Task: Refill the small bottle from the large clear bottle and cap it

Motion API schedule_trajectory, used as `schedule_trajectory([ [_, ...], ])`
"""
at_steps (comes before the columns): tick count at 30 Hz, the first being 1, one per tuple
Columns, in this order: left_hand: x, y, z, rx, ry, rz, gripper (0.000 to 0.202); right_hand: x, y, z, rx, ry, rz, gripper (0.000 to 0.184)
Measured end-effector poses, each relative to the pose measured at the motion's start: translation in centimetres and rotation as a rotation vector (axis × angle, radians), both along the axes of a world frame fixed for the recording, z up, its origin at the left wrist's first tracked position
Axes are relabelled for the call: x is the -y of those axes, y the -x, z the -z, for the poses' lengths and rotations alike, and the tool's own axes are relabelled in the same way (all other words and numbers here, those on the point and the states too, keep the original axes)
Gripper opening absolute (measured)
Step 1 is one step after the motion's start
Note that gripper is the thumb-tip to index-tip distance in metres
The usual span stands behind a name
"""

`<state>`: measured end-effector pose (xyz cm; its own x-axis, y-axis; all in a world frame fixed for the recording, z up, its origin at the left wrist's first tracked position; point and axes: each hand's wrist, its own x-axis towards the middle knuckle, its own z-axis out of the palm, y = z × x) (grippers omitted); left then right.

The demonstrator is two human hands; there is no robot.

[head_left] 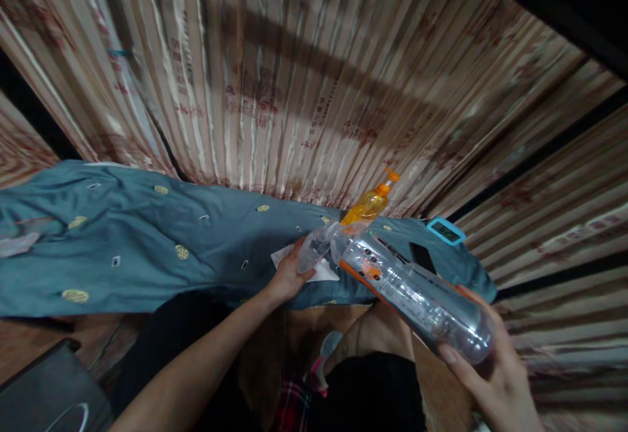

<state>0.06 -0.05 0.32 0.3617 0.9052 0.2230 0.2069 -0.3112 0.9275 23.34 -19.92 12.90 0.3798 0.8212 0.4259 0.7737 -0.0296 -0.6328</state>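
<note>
One bottle (417,291), base in right grip (500,370), top toward left grip (289,276).

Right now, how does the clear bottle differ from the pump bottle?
The clear bottle is mostly colourless; the pump bottle is orange-yellow. The right hand holds the clear bottle; no hand touches the pump bottle. The pump bottle has an orange pump head; none shows on the clear bottle. Both are see-through.
</note>
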Motion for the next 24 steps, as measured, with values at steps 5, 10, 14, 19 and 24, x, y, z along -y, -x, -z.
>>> schedule_trajectory([
  [5, 0.06, 0.08, -0.26, -0.014, 0.004, -0.009, 0.075, 0.01, 0.21, -0.15, 0.009, -0.01, -0.005, 0.074],
  [10, 0.11, 0.14, -0.61, -0.022, 0.024, 0.006, 0.076, 0.06, 0.3, -0.16, -0.018, 0.008, -0.009, 0.075],
  [14, 0.03, 0.1, -0.48, 0.015, 0.008, 0.009, 0.076, 0.08, 0.2, -0.01, -0.065, 0.013, -0.006, 0.076],
  [19, -0.11, 0.1, -0.24, 0.027, 0.02, 0.0, 0.078, 0.15, 0.22, 0.08, -0.08, 0.024, 0.0, 0.075],
  [24, -0.18, 0.07, -0.34, -0.024, 0.014, 0.0, 0.077, 0.19, 0.32, 0.13, -0.125, 0.031, -0.003, 0.076],
])
